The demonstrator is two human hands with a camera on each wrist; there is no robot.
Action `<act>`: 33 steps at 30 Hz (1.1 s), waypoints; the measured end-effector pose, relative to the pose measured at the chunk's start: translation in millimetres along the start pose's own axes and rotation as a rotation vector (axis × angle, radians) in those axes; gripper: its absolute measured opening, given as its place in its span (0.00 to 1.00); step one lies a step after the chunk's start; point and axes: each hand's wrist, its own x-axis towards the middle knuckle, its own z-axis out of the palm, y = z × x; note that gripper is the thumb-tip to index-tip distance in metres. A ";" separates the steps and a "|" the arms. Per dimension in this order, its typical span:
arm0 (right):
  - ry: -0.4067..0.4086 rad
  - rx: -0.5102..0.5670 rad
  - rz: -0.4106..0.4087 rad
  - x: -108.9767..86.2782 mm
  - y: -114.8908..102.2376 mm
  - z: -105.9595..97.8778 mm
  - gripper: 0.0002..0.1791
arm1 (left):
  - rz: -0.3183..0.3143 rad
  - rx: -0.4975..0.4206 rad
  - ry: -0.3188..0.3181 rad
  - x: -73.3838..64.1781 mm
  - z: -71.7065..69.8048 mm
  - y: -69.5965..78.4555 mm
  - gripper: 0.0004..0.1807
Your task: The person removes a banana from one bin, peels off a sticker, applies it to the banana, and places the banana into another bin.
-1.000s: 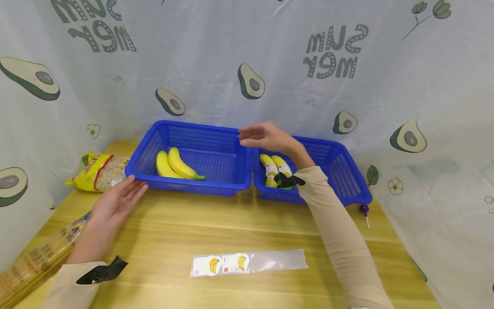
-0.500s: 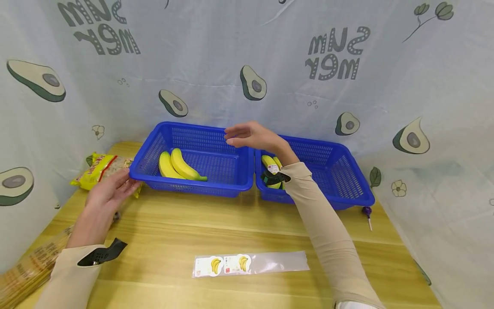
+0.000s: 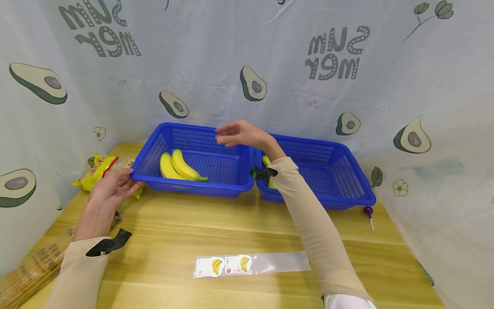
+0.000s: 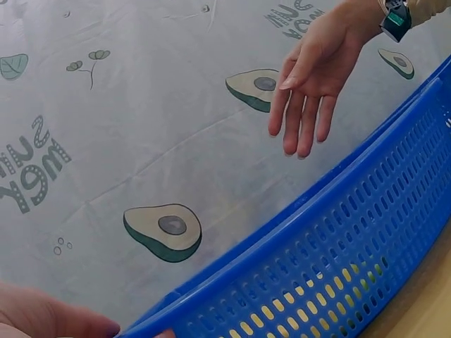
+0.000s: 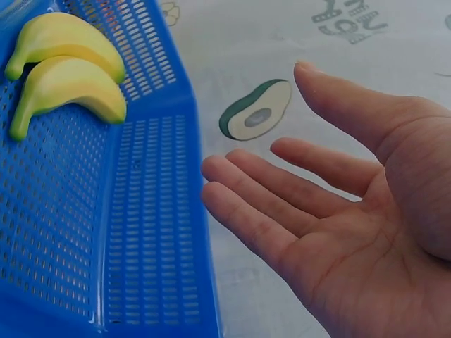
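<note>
Two yellow bananas (image 3: 185,166) lie side by side in the left part of the left blue basket (image 3: 197,187). At that basket's front left corner, my left hand (image 3: 109,189) pinches the rim; in the left wrist view its fingertips (image 4: 95,325) show on either side of the corner. My right hand (image 3: 245,134) hovers above the same basket's right end, fingers extended and palm bare in the right wrist view. The right blue basket (image 3: 328,201) stands alongside, and a banana (image 3: 266,161) in it is mostly hidden by my right wrist.
On the wooden table (image 3: 173,227) lies a clear strip with banana stickers (image 3: 239,264). A yellow bag (image 3: 98,171) sits behind my left hand, and a long packet (image 3: 36,272) lies at left. A purple lollipop (image 3: 368,211) is beside the right basket. A printed curtain (image 3: 208,56) hangs behind.
My right hand has moved left, from the gap between the baskets to over the left basket. My left hand stays at the basket's corner. The bananas have not moved within the basket.
</note>
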 end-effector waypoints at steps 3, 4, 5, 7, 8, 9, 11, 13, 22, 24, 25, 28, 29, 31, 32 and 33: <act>-0.007 0.008 0.002 7.8 -0.3 2.7 0.28 | 0.011 0.015 0.014 2.2 1.4 -1.3 0.12; -0.014 0.013 0.002 11.4 0.1 4.8 0.27 | 0.015 0.020 0.017 2.4 0.9 -1.1 0.11; -0.021 0.016 0.003 15.4 0.9 6.9 0.27 | 0.018 0.026 0.018 2.4 0.3 -0.8 0.10; -0.039 0.017 0.005 23.7 3.1 11.2 0.27 | 0.021 0.030 0.009 2.3 -1.2 0.0 0.08; -0.050 0.017 0.006 27.9 4.4 13.5 0.28 | 0.022 0.031 0.005 2.4 -2.0 0.5 0.08; -0.060 0.019 0.009 32.0 5.8 15.6 0.28 | 0.024 0.031 0.006 2.3 -2.5 0.7 0.08; -0.079 0.013 0.008 39.5 9.0 19.6 0.28 | 0.029 0.029 0.017 2.4 -2.6 0.7 0.09; -0.095 0.011 0.011 45.9 12.4 23.1 0.28 | 0.029 0.033 0.020 3.0 -1.8 -0.2 0.11; -0.146 -0.016 0.109 70.4 33.6 36.6 0.30 | 0.045 0.067 0.048 6.5 4.9 -4.0 0.13; -0.152 -0.044 0.145 74.8 38.4 39.8 0.31 | 0.045 0.079 0.043 6.8 5.8 -3.7 0.15; -0.153 -0.048 0.161 76.7 40.2 41.4 0.31 | 0.044 0.079 0.041 6.9 6.2 -3.5 0.16; -0.169 -0.064 0.190 81.7 43.3 46.6 0.32 | 0.038 0.074 0.039 7.0 6.0 -2.5 0.17; -0.178 -0.070 0.194 83.4 43.6 48.4 0.32 | 0.037 0.070 0.041 7.0 5.6 -2.2 0.17; -0.196 -0.075 0.202 86.5 42.7 52.6 0.32 | 0.035 0.061 0.046 6.8 4.8 -1.9 0.17; -0.204 -0.079 0.203 88.2 42.1 55.0 0.32 | 0.035 0.057 0.046 6.8 4.6 -1.9 0.17; -0.211 -0.080 0.205 89.9 41.4 57.3 0.32 | 0.036 0.058 0.044 6.7 4.5 -2.1 0.16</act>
